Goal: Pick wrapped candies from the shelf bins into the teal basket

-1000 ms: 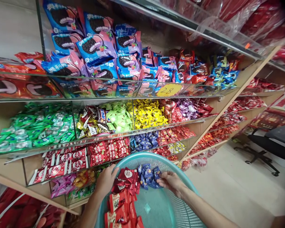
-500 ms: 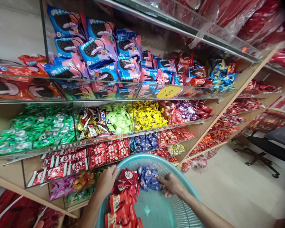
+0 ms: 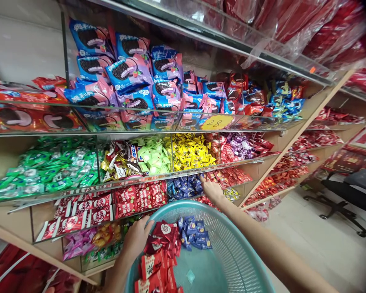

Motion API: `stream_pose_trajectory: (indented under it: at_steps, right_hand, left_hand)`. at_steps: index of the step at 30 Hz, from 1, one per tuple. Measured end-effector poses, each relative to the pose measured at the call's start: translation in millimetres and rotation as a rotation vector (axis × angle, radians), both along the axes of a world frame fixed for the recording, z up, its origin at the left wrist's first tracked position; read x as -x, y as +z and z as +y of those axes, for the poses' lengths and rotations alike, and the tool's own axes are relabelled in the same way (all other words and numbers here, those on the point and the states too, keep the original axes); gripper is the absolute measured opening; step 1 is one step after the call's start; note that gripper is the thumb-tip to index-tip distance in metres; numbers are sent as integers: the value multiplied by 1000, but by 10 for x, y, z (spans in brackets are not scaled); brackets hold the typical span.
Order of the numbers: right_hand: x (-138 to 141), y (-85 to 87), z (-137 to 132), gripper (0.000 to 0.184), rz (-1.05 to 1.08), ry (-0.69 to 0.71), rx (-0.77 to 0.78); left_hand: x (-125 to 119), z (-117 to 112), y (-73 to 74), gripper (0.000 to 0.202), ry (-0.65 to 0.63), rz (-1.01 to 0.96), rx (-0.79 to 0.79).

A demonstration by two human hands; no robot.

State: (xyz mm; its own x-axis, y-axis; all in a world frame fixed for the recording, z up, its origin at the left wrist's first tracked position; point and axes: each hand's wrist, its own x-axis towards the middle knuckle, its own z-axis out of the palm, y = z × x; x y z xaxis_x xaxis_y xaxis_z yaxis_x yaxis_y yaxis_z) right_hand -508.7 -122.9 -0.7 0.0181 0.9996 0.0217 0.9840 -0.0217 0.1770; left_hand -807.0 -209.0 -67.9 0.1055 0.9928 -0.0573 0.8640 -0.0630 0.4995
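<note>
A teal plastic basket point(image 3: 240, 244) sits low in front of me. My left hand point(image 3: 137, 236) is closed on its left rim. Inside, dark red packets point(image 3: 161, 236) and brighter red packets point(image 3: 154, 266) lie along the left side, and a small heap of blue-wrapped candies point(image 3: 195, 232) lies at the far side. My right hand point(image 3: 212, 190) reaches over the far rim to the right end of a shelf compartment of blue-wrapped candies point(image 3: 184, 187). Its fingers look stretched out, with their tips partly hidden, and no candy shows in them.
A glass shelf edge point(image 3: 158, 178) runs just above my right hand. Over it are green candies point(image 3: 57, 165), yellow candies point(image 3: 190, 151) and blue-pink cookie packs point(image 3: 131, 73). Red-and-white packets point(image 3: 85, 209) fill a lower compartment. An office chair point(image 3: 347, 195) stands at the right.
My right hand has left the blue candies in the basket and moved up and forward to the blue candies on the shelf. My left hand stays on the rim.
</note>
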Motion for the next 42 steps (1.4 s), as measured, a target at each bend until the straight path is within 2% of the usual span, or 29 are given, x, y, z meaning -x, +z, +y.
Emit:
stream_pose_trajectory:
  at_steps: [4, 9, 15, 21, 26, 30, 32, 34, 36, 39, 42]
  right_hand:
    - [66, -22, 326, 35, -12, -27, 12]
    - [78, -133, 438, 31, -10, -73, 5]
    - [34, -201, 406, 34, 31, -123, -63]
    - [20, -208, 347, 31, 90, -139, -80]
    - [7, -126, 225, 30, 126, -122, -106]
    - [-45, -39, 7, 32, 189, -111, -172]
    - [-66, -43, -166, 32, 351, -81, -265]
    - [-67, -95, -378, 32, 640, -32, -326]
    - [-45, -186, -609, 35, 992, -10, -281]
    - [7, -346, -922, 37, 1440, -128, -130]
    - [24, -495, -1116, 36, 1709, -327, -21]
  left_hand:
    - [-4, -15, 16, 37, 11, 18, 6]
    - [3, -26, 36, 37, 15, 9, -3]
    - [-3, -35, 68, 37, 24, -1, 22]
    - [-2, -27, 38, 38, 12, -19, 10]
    - [3, -31, 31, 37, 10, -8, 0]
    - [6, -21, 18, 37, 13, -14, -3]
    - [6, -14, 8, 37, 15, -18, -5]
    - [6, -11, 2, 37, 12, -25, -6]
    - [5, -14, 4, 37, 12, -29, -4]
    - [-4, -24, 22, 37, 12, -31, -6]
    - [-24, -31, 51, 36, 3, -29, 4]
